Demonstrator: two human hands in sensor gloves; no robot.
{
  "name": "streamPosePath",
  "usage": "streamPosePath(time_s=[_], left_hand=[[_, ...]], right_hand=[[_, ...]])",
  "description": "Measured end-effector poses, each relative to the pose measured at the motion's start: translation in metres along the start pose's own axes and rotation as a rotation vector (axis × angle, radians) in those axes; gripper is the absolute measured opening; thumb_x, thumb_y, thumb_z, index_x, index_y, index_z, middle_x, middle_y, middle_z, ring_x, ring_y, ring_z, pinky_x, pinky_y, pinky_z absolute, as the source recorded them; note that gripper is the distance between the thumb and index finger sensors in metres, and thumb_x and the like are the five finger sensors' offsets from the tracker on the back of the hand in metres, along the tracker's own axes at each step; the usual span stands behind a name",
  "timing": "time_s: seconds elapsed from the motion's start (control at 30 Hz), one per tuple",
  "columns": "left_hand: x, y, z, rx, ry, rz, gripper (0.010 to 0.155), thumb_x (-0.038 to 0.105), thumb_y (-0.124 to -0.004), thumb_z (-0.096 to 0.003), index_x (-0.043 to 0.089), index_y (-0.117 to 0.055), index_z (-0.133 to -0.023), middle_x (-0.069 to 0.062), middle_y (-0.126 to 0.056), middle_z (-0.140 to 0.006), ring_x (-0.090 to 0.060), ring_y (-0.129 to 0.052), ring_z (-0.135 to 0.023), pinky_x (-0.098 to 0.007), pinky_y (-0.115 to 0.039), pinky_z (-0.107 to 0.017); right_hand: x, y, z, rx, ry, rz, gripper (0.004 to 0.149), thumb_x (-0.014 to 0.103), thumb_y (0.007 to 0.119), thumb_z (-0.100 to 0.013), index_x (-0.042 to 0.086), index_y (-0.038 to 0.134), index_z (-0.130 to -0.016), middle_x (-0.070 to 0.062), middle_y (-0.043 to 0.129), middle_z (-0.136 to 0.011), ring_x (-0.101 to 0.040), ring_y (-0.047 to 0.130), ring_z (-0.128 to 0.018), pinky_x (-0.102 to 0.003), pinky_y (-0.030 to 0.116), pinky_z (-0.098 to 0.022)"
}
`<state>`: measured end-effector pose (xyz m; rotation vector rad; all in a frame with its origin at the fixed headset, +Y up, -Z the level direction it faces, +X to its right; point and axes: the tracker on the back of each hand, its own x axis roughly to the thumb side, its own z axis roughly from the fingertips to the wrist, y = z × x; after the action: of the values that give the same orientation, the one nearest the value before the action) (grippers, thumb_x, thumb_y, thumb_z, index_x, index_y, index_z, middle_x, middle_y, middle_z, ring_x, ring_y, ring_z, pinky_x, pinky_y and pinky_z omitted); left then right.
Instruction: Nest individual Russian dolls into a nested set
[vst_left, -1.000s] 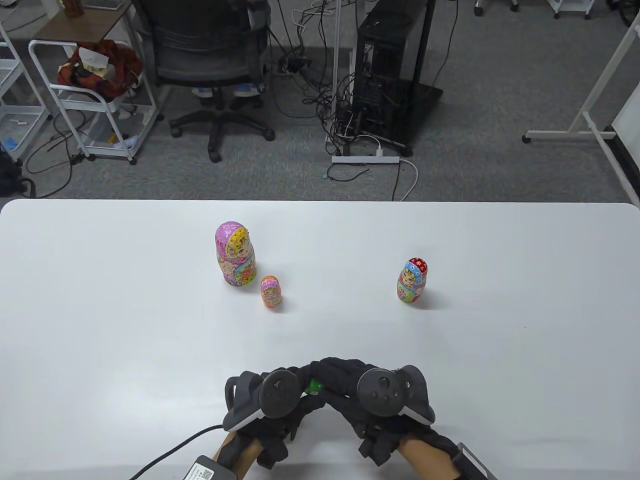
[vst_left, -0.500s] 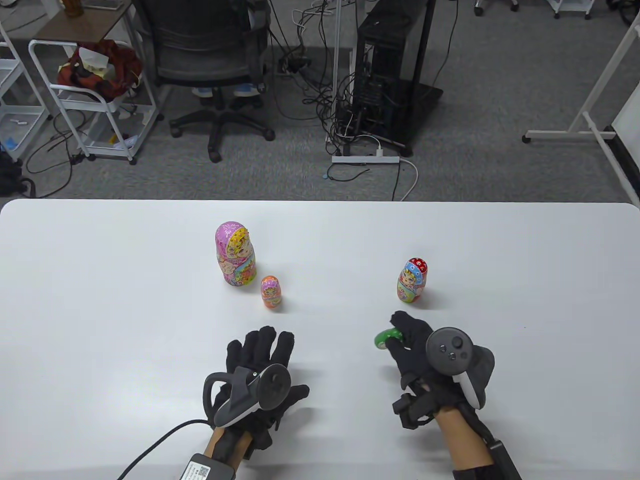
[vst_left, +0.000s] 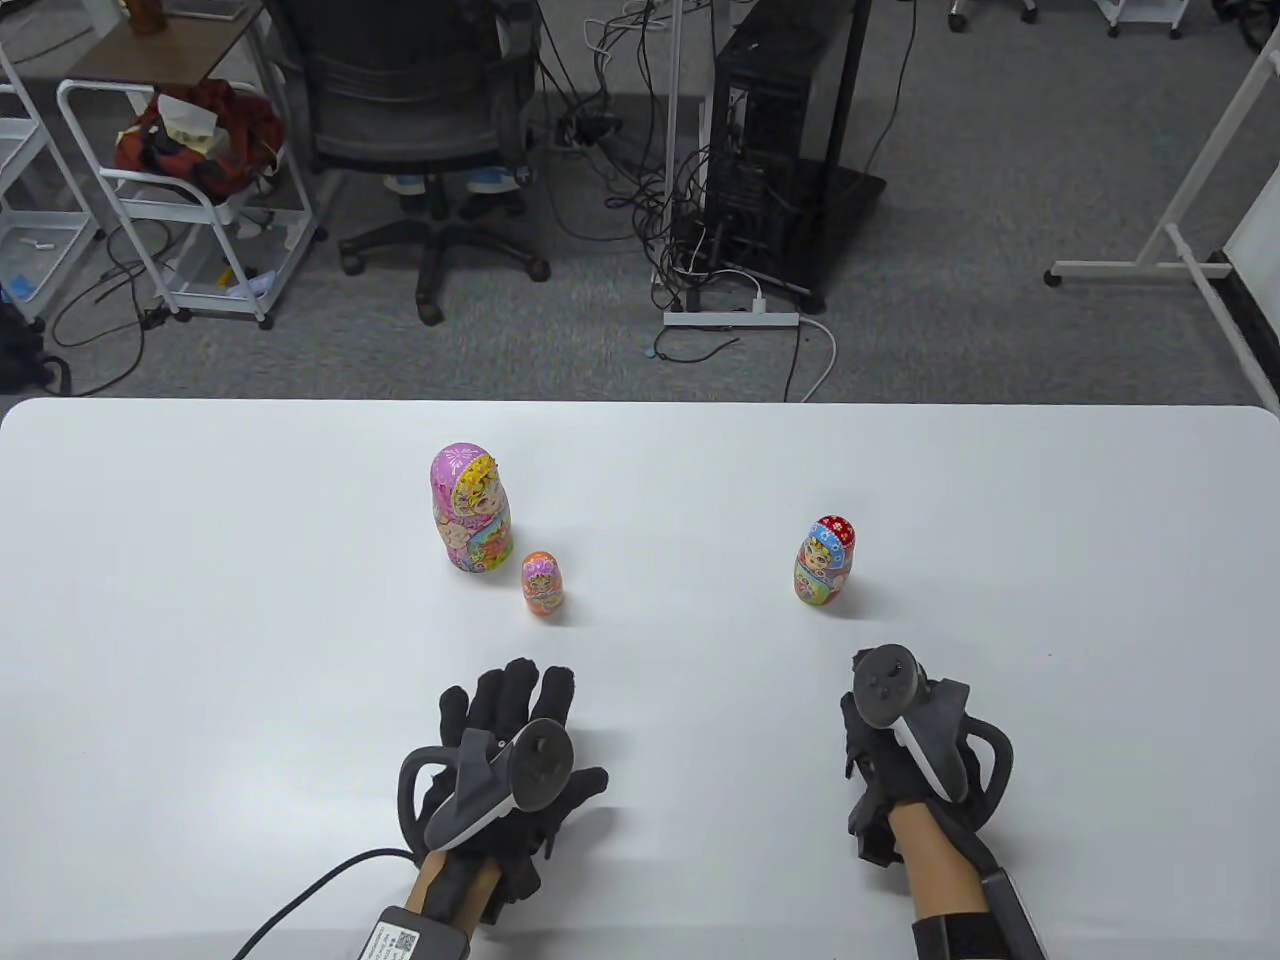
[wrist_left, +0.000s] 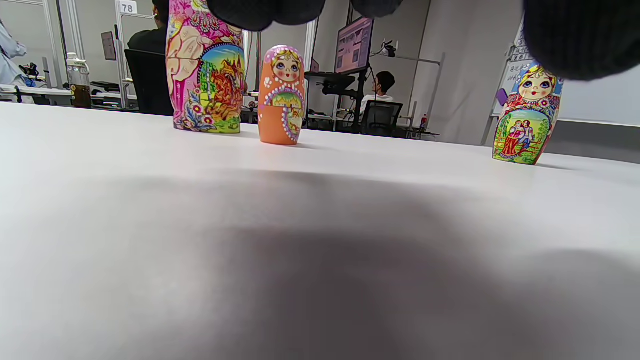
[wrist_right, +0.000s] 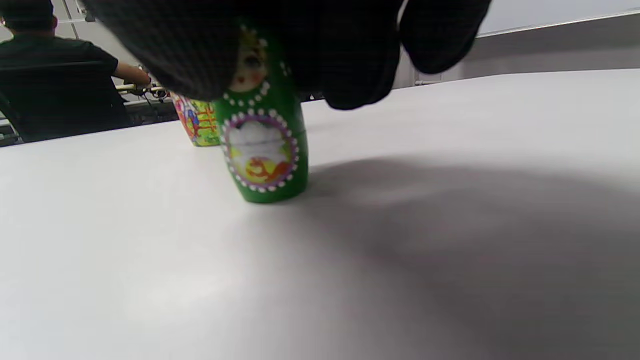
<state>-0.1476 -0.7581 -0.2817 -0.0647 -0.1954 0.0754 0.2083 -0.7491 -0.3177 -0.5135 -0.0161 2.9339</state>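
Observation:
A large pink doll, a small orange doll and a red-and-blue doll stand on the white table. My left hand lies open and empty on the table, fingers spread, in front of the orange doll. My right hand is near the red-and-blue doll, and its tracker hides the fingers in the table view. In the right wrist view its fingers grip the head of a small green doll that stands upright on the table. The left wrist view shows the pink, orange and red-and-blue dolls.
The table's far edge borders a floor with an office chair, a wire cart and a computer tower. A cable runs from my left wrist to the near edge.
The hands came apart from the middle. My right hand carried the green doll to the right and stood it upright. My left hand moved left and opened flat.

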Motion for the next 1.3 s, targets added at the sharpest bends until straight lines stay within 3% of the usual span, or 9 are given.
streamPosePath(time_s=[0.33, 0.53, 0.63, 0.77, 0.83, 0.93, 1.03, 1.2, 1.3], left_hand=[[0.003, 0.0, 0.0, -0.002, -0.01, 0.007, 0.098, 0.075, -0.068, -0.0372, 0.028, -0.024, -0.111, -0.015, -0.027, -0.118, -0.038, -0.037, -0.108, -0.071, -0.03, -0.073], [0.003, 0.003, -0.01, -0.019, 0.038, 0.118, 0.092, 0.07, -0.068, -0.0412, 0.027, -0.028, -0.112, -0.015, -0.03, -0.117, -0.038, -0.042, -0.107, -0.066, -0.042, -0.075], [-0.003, 0.018, -0.036, -0.007, 0.077, 0.125, 0.089, 0.068, -0.068, -0.0413, 0.027, -0.032, -0.111, -0.014, -0.032, -0.117, -0.037, -0.044, -0.107, -0.063, -0.046, -0.075], [-0.026, 0.039, -0.085, 0.043, 0.203, 0.158, 0.089, 0.068, -0.068, -0.0417, 0.028, -0.029, -0.111, -0.013, -0.03, -0.118, -0.036, -0.043, -0.108, -0.061, -0.047, -0.076], [-0.041, 0.043, -0.108, 0.054, 0.297, 0.199, 0.089, 0.068, -0.069, -0.0414, 0.029, -0.03, -0.111, -0.014, -0.032, -0.117, -0.035, -0.046, -0.106, -0.057, -0.051, -0.076], [-0.058, 0.037, -0.136, -0.036, 0.422, 0.302, 0.095, 0.07, -0.072, -0.04, 0.027, -0.027, -0.111, -0.014, -0.032, -0.116, -0.034, -0.047, -0.105, -0.054, -0.052, -0.075], [-0.064, 0.026, -0.153, -0.122, 0.459, 0.315, 0.096, 0.071, -0.074, -0.0387, 0.028, -0.029, -0.111, -0.014, -0.034, -0.115, -0.033, -0.05, -0.103, -0.052, -0.054, -0.075], [-0.06, 0.011, -0.164, -0.201, 0.48, 0.343, 0.089, 0.068, -0.076, -0.0402, 0.032, -0.035, -0.111, -0.013, -0.041, -0.113, -0.031, -0.057, -0.099, -0.05, -0.058, -0.073], [-0.057, 0.006, -0.166, -0.191, 0.491, 0.35, 0.078, 0.065, -0.075, -0.0418, 0.038, -0.041, -0.107, -0.011, -0.044, -0.113, -0.03, -0.06, -0.098, -0.049, -0.059, -0.073]], right_hand=[[0.001, 0.0, 0.001, 0.011, -0.012, -0.011, 0.059, 0.044, 0.081, -0.047, 0.036, 0.055, -0.099, -0.002, 0.067, -0.103, -0.026, 0.079, -0.086, -0.054, 0.062, -0.07], [0.029, -0.019, 0.021, -0.092, -0.206, -0.091, 0.07, 0.056, 0.078, -0.043, 0.038, 0.046, -0.102, -0.004, 0.045, -0.114, -0.032, 0.058, -0.103, -0.061, 0.049, -0.075], [0.053, -0.018, 0.033, -0.025, -0.389, -0.055, 0.08, 0.064, 0.078, -0.039, 0.044, 0.036, -0.104, -0.001, 0.029, -0.119, -0.036, 0.036, -0.112, -0.065, 0.037, -0.078], [0.073, -0.008, 0.043, 0.1, -0.495, 0.061, 0.09, 0.07, 0.075, -0.038, 0.045, 0.02, -0.105, -0.003, 0.011, -0.119, -0.04, 0.017, -0.112, -0.068, 0.028, -0.077], [0.077, -0.005, 0.044, 0.142, -0.516, 0.054, 0.089, 0.07, 0.075, -0.039, 0.044, 0.019, -0.105, -0.004, 0.01, -0.119, -0.04, 0.017, -0.112, -0.068, 0.028, -0.077], [0.077, -0.004, 0.041, 0.207, -0.526, -0.053, 0.085, 0.067, 0.074, -0.042, 0.042, 0.024, -0.106, -0.007, 0.019, -0.119, -0.04, 0.024, -0.112, -0.067, 0.033, -0.077], [0.076, -0.002, 0.038, 0.248, -0.523, -0.102, 0.082, 0.065, 0.073, -0.043, 0.041, 0.028, -0.106, -0.007, 0.023, -0.119, -0.04, 0.028, -0.111, -0.066, 0.036, -0.076], [0.076, 0.0, 0.038, 0.266, -0.522, -0.115, 0.079, 0.064, 0.072, -0.044, 0.039, 0.031, -0.107, -0.008, 0.026, -0.119, -0.04, 0.032, -0.111, -0.066, 0.038, -0.076], [0.077, 0.001, 0.038, 0.27, -0.528, -0.114, 0.077, 0.063, 0.072, -0.045, 0.039, 0.032, -0.107, -0.008, 0.028, -0.118, -0.04, 0.034, -0.111, -0.065, 0.039, -0.076]])
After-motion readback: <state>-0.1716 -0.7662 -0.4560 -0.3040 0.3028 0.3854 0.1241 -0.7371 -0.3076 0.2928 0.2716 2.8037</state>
